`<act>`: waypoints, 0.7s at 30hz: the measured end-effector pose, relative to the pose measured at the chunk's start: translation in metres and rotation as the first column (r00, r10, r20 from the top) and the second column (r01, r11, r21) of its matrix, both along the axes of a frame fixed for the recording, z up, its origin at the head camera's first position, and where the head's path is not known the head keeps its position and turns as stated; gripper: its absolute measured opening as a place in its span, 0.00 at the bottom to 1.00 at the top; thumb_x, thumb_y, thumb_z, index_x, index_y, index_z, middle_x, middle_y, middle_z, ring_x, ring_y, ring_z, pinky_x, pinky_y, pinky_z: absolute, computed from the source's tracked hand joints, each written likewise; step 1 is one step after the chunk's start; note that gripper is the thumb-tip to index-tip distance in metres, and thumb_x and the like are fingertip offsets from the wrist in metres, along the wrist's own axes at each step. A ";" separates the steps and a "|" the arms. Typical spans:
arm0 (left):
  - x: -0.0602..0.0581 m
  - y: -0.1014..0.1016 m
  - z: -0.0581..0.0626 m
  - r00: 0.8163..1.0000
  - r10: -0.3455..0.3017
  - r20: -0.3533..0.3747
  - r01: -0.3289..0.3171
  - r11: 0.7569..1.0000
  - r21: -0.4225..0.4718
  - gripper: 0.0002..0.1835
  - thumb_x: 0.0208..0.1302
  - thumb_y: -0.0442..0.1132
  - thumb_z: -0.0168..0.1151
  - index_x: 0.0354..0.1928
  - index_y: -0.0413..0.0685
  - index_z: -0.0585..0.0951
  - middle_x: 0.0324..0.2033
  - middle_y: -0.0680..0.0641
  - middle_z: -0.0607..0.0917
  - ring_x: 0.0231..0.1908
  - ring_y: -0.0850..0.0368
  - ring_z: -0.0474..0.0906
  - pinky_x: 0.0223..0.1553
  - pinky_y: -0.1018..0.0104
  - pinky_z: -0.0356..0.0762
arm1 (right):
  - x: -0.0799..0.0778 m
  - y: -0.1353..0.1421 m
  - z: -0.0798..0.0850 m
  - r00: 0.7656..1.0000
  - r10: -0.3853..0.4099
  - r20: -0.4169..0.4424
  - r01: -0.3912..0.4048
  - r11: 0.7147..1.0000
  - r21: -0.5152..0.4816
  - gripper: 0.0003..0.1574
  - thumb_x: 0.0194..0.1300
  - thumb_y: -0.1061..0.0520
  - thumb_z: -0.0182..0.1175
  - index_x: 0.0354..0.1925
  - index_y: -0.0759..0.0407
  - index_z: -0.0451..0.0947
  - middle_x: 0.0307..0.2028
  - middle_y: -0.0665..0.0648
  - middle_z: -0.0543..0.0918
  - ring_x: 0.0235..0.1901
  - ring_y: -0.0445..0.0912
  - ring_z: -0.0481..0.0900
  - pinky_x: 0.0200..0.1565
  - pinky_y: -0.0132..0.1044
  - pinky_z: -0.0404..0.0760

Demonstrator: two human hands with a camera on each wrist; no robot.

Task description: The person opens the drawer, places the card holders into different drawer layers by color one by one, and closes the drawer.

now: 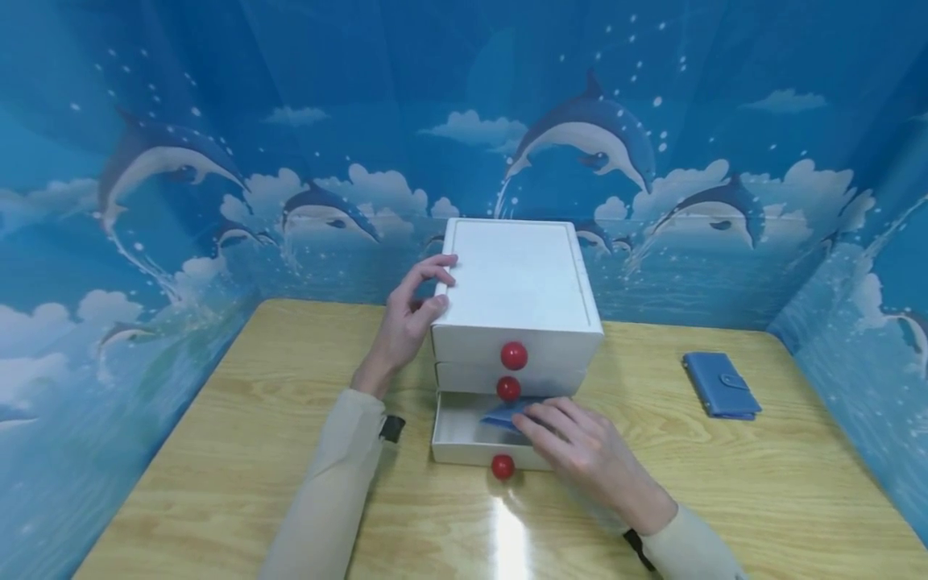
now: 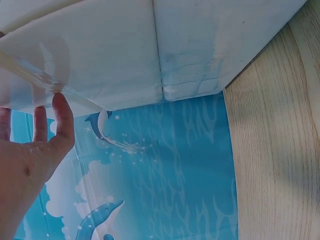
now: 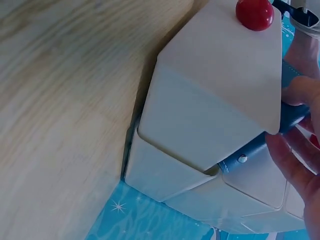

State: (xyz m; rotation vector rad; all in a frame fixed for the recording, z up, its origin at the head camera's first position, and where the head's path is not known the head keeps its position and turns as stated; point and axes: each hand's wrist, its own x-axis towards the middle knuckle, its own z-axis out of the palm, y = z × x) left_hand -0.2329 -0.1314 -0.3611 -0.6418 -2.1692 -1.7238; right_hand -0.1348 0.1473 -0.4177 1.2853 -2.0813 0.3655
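Note:
A white three-drawer cabinet (image 1: 518, 278) with red knobs stands on the table, its bottom drawer (image 1: 464, 453) pulled out. My left hand (image 1: 413, 310) rests against the cabinet's upper left edge, fingertips touching it. In the right wrist view, a dark blue wallet (image 3: 243, 154) with a silver snap lies between the thumb and fingers of my right hand (image 3: 302, 135). The head view has this right hand (image 1: 580, 447) over the drawer's right part, gripping the wallet (image 1: 500, 416) just inside the drawer; the hand covers part of it.
Another blue wallet (image 1: 721, 387), with a strap closure, lies on the wooden table (image 1: 290, 451) to the right of the cabinet. Behind and at the sides hangs a blue curtain (image 1: 362, 105) printed with dolphins and clouds. The upper two drawers are closed.

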 end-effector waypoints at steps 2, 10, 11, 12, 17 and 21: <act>0.000 0.000 0.000 1.000 0.002 -0.001 -0.002 1.000 -0.001 0.13 0.69 0.42 0.52 0.52 0.47 0.77 0.71 0.55 0.74 0.74 0.57 0.63 0.63 0.41 0.74 | 0.000 0.000 -0.001 1.000 -0.004 0.021 0.004 1.000 0.003 0.18 0.63 0.58 0.66 0.52 0.56 0.85 0.44 0.54 0.89 0.42 0.46 0.86 0.41 0.35 0.87; 0.001 0.000 0.000 1.000 0.000 0.001 0.000 1.000 -0.012 0.13 0.70 0.41 0.52 0.52 0.46 0.77 0.71 0.53 0.73 0.74 0.56 0.63 0.63 0.41 0.74 | -0.001 -0.001 -0.007 0.998 0.002 0.070 -0.002 1.000 -0.007 0.29 0.48 0.62 0.73 0.52 0.58 0.85 0.45 0.56 0.88 0.44 0.47 0.86 0.43 0.35 0.88; 0.001 0.000 0.000 1.000 0.000 0.000 0.000 1.000 -0.010 0.13 0.70 0.41 0.52 0.52 0.47 0.77 0.71 0.54 0.74 0.74 0.56 0.63 0.63 0.41 0.74 | -0.001 -0.001 -0.008 0.997 0.003 0.082 -0.002 1.000 -0.011 0.29 0.48 0.63 0.73 0.53 0.58 0.85 0.46 0.56 0.88 0.45 0.47 0.86 0.44 0.36 0.88; 0.001 0.000 0.000 1.000 -0.001 -0.003 0.001 1.000 -0.008 0.13 0.70 0.41 0.52 0.52 0.46 0.77 0.71 0.54 0.74 0.74 0.56 0.63 0.62 0.42 0.74 | -0.001 0.000 -0.008 0.995 0.003 0.097 -0.001 1.000 -0.013 0.29 0.49 0.62 0.73 0.53 0.58 0.84 0.46 0.57 0.87 0.45 0.48 0.85 0.44 0.36 0.88; 0.001 0.000 0.000 1.000 -0.005 -0.015 0.004 1.000 -0.001 0.13 0.70 0.41 0.52 0.52 0.46 0.77 0.71 0.53 0.74 0.74 0.56 0.64 0.61 0.46 0.75 | -0.001 0.002 -0.010 0.988 0.010 0.157 -0.008 1.000 -0.016 0.25 0.50 0.62 0.71 0.51 0.58 0.85 0.48 0.58 0.86 0.47 0.48 0.84 0.46 0.36 0.87; 0.000 -0.001 -0.001 1.000 -0.016 -0.019 0.016 1.000 0.008 0.13 0.69 0.40 0.52 0.52 0.45 0.77 0.71 0.52 0.74 0.74 0.55 0.63 0.60 0.47 0.75 | -0.001 0.004 -0.010 0.982 0.011 0.189 -0.008 1.000 -0.018 0.22 0.50 0.61 0.70 0.47 0.58 0.86 0.49 0.58 0.85 0.47 0.49 0.84 0.46 0.37 0.87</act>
